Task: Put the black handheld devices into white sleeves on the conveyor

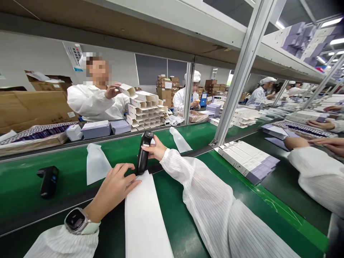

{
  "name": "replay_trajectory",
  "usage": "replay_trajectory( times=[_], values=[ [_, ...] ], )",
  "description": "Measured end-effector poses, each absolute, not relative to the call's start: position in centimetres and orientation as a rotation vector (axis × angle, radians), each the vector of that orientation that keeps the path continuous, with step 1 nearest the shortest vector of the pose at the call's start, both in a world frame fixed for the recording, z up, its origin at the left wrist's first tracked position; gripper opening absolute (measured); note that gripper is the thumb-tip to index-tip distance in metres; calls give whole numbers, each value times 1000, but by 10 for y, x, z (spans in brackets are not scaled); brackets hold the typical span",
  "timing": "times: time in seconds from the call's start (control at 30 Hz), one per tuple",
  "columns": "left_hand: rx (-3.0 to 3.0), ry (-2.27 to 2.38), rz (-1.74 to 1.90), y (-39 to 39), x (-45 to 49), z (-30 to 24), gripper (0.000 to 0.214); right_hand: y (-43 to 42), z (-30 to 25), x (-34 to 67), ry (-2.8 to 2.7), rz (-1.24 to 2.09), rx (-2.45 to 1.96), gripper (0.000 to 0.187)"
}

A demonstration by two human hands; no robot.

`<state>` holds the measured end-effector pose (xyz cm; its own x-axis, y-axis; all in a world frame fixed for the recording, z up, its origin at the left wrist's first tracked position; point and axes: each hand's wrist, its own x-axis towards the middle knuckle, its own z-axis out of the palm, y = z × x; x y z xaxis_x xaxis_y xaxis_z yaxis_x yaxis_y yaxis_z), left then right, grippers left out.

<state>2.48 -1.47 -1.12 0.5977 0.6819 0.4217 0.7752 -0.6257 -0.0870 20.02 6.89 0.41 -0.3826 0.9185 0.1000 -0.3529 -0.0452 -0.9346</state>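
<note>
Black device [143,154] is upright at the far end of the white sleeves [146,218], right hand [156,148] wrapped round it; not sleeved yet. Left hand [120,184] half-curled at the sleeves' edge, can't tell if pinching. Second device [48,182] sits bare, far left on the green belt [72,161]; looks pending too.

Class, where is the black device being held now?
In the head view, the black device is near the centre, in the right hand, its lower end beside the left hand and the white sheets' far end.
</note>
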Motion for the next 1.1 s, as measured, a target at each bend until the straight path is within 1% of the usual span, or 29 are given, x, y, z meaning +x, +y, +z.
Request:
replay_trajectory(
  times=[0.13, 0.27, 0.37, 0.47, 0.6, 0.7, 0.73, 0.8, 0.9, 0.97, 1.0, 1.03, 1.1],
  values=[
    [-2566, -1226, -606, -13, 24, -9, 29, 67, 8, 198, -1203, 1599, -625, 65],
    [-2562, -1273, -700, -11, 21, -9, 27, 66, 9, 198, -1236, 1647, -586, 62],
    [-2587, -1338, -785, -11, 23, -8, 27, 65, 10, 197, -1261, 1650, -639, 61],
    [-2569, -1441, -957, -11, 29, -2, 30, 63, 10, 195, -1296, 1623, -707, 60],
    [-2436, -1631, -1240, -8, 40, 19, 32, 59, 9, 189, -1417, 1620, -658, 48],
    [-2476, -1731, -1380, -9, 47, 39, 34, 57, 8, 186, -1537, 1704, -628, 42],
    [-2509, -1743, -1414, -10, 49, 45, 34, 57, 9, 186, -1560, 1747, -635, 44],
    [-2558, -1727, -1489, -13, 52, 56, 34, 57, 16, 190, -1577, 1832, -634, 55],
    [-2563, -1695, -1633, -21, 57, 71, 33, 55, 29, 201, -1523, 1934, -524, 69],
    [-2491, -1671, -1756, -25, 61, 80, 30, 50, 32, 209, -1446, 1946, -406, 71],
    [-2445, -1652, -1801, -26, 62, 83, 28, 46, 30, 211, -1428, 1961, -354, 68],
    [-2399, -1621, -1834, -27, 64, 86, 27, 42, 26, 213, -1434, 1994, -320, 64],
    [-2350, -1558, -1833, -25, 65, 88, 25, 34, 13, 210, -1493, 2084, -336, 65]
  ],
)
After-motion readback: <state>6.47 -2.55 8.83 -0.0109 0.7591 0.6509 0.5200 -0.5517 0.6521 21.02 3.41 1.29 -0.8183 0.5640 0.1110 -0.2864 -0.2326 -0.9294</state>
